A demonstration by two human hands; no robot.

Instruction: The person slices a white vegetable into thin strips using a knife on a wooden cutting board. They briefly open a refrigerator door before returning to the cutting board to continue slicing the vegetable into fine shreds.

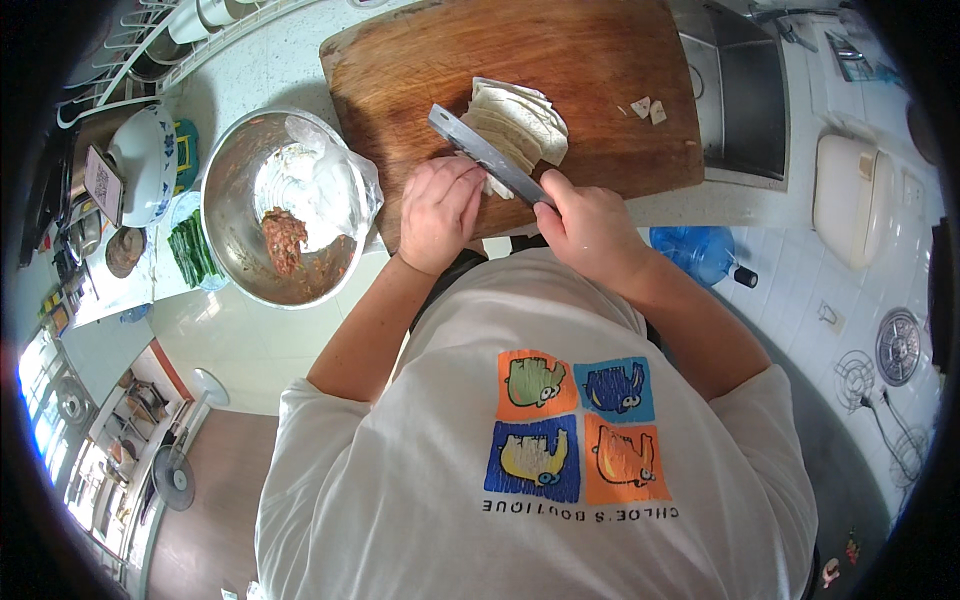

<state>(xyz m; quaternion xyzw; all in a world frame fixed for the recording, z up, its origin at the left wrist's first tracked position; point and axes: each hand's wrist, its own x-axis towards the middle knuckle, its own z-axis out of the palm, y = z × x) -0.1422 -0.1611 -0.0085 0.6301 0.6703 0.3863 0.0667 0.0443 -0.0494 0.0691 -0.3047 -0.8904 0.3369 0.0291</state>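
Observation:
My right hand (596, 229) grips the handle of a kitchen knife with a broad steel blade (484, 154). The blade slants across a fanned stack of thin, pale, dough-like sheets (517, 124) on a wooden cutting board (405, 67). Close against the blade's near left side, my left hand (441, 210) holds the near end of the stack, its fingers bent and the fingertips partly hidden. A few narrow pale strips (497, 187) show between those fingers and the knife. Small pale scraps (649, 109) lie apart at the board's right.
Left of the board stands a steel bowl (225, 247) with minced filling (283, 240) and a clear plastic bag (330, 172). Beyond are cut greens (191, 251), a white-and-blue bowl (146, 165) and a dish rack (142, 56). A steel sink (750, 105) adjoins the right edge.

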